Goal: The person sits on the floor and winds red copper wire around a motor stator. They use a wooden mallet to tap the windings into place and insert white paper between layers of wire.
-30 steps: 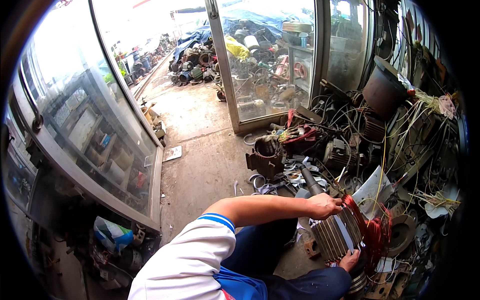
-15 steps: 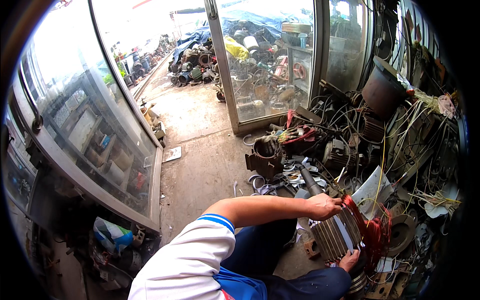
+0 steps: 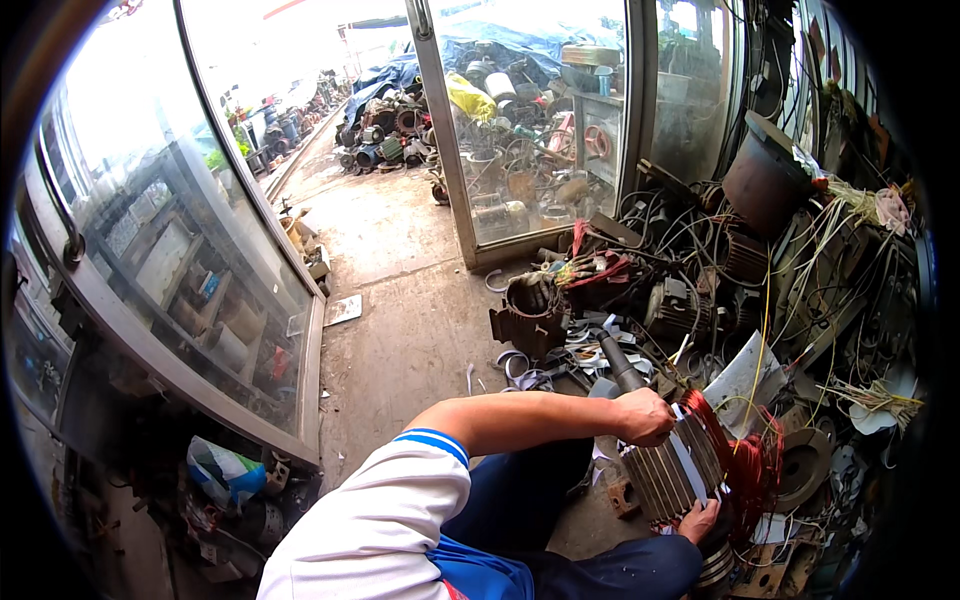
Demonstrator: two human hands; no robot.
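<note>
A ribbed grey motor stator [image 3: 655, 478] stands by my legs, with red copper wire coils [image 3: 752, 462] along its right side. Across its ribs runs a narrow white strip [image 3: 688, 466]. My left hand [image 3: 645, 417] is closed at the upper end of the strip, by the coil edge; what its fingers grip is hidden. At the strip's lower end, my right hand [image 3: 698, 521] has its thumb and finger closed on it, the other fingers partly out of sight.
A dark metal pipe [image 3: 622, 362] leans beyond my left hand. Paper scraps, a rusty motor casing [image 3: 530, 318], a grey motor [image 3: 680, 308] and tangled wires crowd the right. A brick [image 3: 623, 498] lies beside the stator. Glass doors [image 3: 310, 380] flank the doorway.
My left hand has drawn slightly back to the left and down from the coils, and a small white end shows beside it. My right hand has stayed where it was.
</note>
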